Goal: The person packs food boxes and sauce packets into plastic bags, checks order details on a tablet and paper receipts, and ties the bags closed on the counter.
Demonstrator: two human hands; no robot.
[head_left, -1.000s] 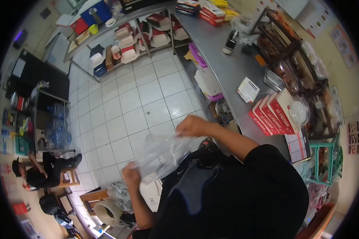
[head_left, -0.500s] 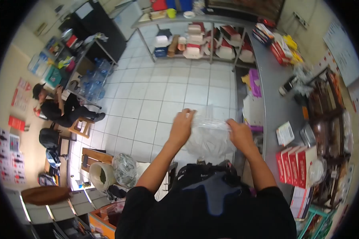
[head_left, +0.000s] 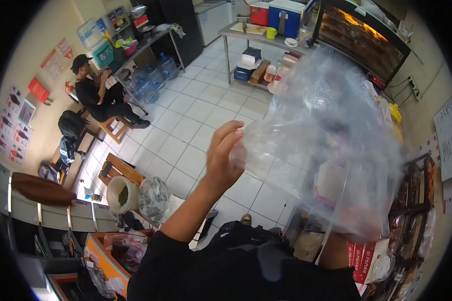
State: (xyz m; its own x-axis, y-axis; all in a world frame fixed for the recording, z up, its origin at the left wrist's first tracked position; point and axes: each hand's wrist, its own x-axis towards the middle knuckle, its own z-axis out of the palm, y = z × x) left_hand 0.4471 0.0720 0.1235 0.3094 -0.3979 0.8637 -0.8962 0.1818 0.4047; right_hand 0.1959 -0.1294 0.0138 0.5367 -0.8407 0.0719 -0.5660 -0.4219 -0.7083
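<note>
A large clear plastic bag (head_left: 306,135) is spread out wide in front of me and billows to the right, smeared by motion. My left hand (head_left: 225,155) is at its left edge, with curled fingers and the thumb against the film. Behind the bag's lower right part, my right hand (head_left: 362,213) shows only as a blur through the plastic, so its fingers cannot be made out. The right forearm (head_left: 335,251) comes up from below toward it.
A person (head_left: 98,90) in dark clothes sits on a wooden stool (head_left: 114,128) at the left. A metal table (head_left: 231,34) stands at the back near a lit display warmer (head_left: 361,42). Red boxes (head_left: 369,261) sit at lower right, a white bucket (head_left: 121,194) at lower left.
The bag has gone from gathered between both hands to spread open and raised to the right. My right hand has moved right and down behind it. The view has turned.
</note>
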